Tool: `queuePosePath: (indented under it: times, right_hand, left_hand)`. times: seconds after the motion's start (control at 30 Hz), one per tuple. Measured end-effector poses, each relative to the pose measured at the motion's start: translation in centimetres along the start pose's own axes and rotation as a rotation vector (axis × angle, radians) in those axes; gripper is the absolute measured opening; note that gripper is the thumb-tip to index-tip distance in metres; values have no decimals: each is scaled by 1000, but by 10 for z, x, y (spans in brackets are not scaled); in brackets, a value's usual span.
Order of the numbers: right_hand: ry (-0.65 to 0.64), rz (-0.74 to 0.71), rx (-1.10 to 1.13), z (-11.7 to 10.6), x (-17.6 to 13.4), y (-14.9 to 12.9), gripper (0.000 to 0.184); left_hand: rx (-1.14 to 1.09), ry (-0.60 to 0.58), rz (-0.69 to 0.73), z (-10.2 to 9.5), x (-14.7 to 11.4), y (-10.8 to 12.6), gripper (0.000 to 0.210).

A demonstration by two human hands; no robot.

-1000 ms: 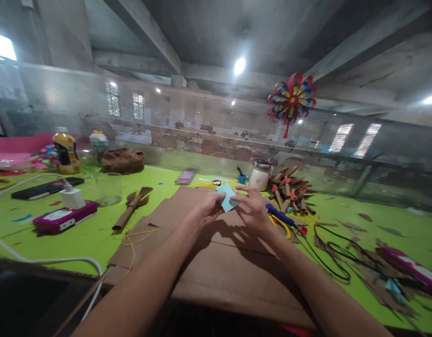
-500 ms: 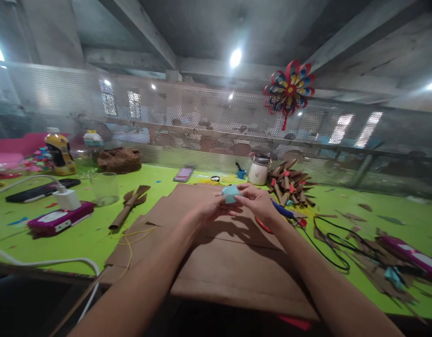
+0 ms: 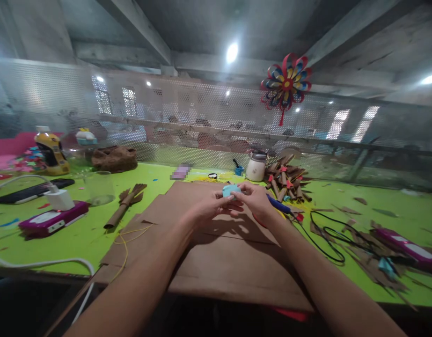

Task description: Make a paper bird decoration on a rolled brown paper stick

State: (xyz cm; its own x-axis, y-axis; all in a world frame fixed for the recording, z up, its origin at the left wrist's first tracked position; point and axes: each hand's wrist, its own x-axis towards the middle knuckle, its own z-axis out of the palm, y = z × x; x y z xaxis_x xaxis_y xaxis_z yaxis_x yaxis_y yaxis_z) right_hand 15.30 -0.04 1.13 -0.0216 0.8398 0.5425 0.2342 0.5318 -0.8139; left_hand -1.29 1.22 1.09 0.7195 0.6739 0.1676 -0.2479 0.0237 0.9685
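A small piece of light blue paper (image 3: 230, 190) is held up between my two hands above the brown paper sheets (image 3: 223, 267). My left hand (image 3: 213, 206) pinches its left and lower side. With thumb and fingers, my right hand (image 3: 252, 199) grips its right edge. Under the right wrist lies a blue-handled tool (image 3: 279, 205) with a black cord; its tip is hidden. Left of the sheets rests a rolled brown paper bundle (image 3: 124, 206) with a fringed end, and yellow string (image 3: 126, 243) trails over the sheets' left side.
Several brown paper rolls with red bits form a pile (image 3: 288, 180) at the back right, beside a white jar (image 3: 256, 166). A clear cup (image 3: 99, 188) and a purple power strip (image 3: 54, 218) stand left. Another purple strip (image 3: 407, 245) lies right among paper scraps.
The whole view has shifted slightly, so things sit a little further left and higher. My fingers have moved a little on the blue paper, which now looks narrower and more tilted.
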Motion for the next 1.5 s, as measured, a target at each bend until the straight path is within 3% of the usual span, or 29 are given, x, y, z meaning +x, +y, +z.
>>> queuePosePath:
  times: [0.23,0.37,0.5,0.7,0.93,1.33,1.5]
  right_hand:
    - [97,101,171,3,1,-2,33]
    - [-66,216,318,0,-2,-9,36]
    - [-229,213,322,-4,-5,-11,35]
    - [-131,198,242,-2,-4,-5,28]
    - [-102,201,247,-1,-3,-1,27]
    - [-136,257,353,0,-3,-3,32]
    - [-227,373,342,-2,-5,-4,34]
  left_hand:
    - [-24,35,-1,-2,2,-3,30]
    - [-28,18,13,-3,1,-4,30]
    - [-14,71,-18,-2,1,-5,29]
    - [4,97,-13,0,4,-9,35]
    - [122,173,-14,-4,2,-9,35]
    - [111,200,24,-2,3,-9,24]
    - [110,217,31,-2,1,-7,23]
